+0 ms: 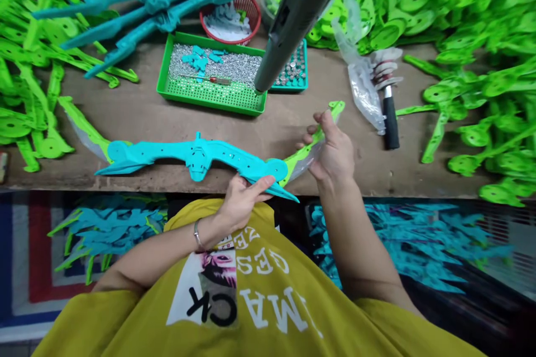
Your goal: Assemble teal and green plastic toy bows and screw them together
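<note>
A plastic toy bow point(167, 150), with a turquoise middle and a lime-green arm at each end, lies across the front of the table. My left hand point(243, 201) is closed on its turquoise part near the right joint, thumb on top. My right hand point(335, 148) is wrapped round the right lime-green arm point(299, 160), whose tip sticks up past the fingers. Grey-white pieces sit along both green arms. The left green arm point(86, 125) rests beyond the turquoise part, untouched by either hand.
A grey rod-shaped tool point(288, 22) hangs over a green tray point(211, 101) of small metal parts and a screwdriver point(218, 80). A red basket point(251, 17) stands behind. A black-handled tool point(391, 122) lies right. Green parts point(473, 89) pile at both sides; turquoise parts point(419, 245) lie below.
</note>
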### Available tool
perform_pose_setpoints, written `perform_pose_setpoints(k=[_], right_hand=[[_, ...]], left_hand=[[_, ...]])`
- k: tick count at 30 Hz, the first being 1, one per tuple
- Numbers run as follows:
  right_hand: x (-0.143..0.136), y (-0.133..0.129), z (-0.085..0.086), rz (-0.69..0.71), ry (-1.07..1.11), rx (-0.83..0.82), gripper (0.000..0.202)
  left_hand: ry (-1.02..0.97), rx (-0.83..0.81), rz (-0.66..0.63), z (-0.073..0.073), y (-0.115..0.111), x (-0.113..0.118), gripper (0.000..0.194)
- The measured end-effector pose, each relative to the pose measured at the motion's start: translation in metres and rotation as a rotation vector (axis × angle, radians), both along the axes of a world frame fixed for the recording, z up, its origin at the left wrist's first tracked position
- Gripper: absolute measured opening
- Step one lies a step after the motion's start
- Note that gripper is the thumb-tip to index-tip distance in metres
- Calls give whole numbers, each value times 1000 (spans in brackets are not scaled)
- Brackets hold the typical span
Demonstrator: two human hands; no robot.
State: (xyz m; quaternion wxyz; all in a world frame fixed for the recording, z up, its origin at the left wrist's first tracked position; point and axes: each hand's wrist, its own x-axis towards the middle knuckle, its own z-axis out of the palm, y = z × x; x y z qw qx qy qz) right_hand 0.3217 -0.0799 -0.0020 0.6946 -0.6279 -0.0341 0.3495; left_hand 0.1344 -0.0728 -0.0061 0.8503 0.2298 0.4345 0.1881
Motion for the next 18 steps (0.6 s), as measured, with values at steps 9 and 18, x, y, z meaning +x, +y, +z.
perform_pose_setpoints(k=[9, 18], right_hand=[[-28, -20, -8, -241, 61, 196, 56], [19, -26, -42, -207, -144, -74, 48]], left_hand=[[-26, -78, 118, 3, 0, 5, 54], [-111, -83, -230, -10, 0, -4, 48]])
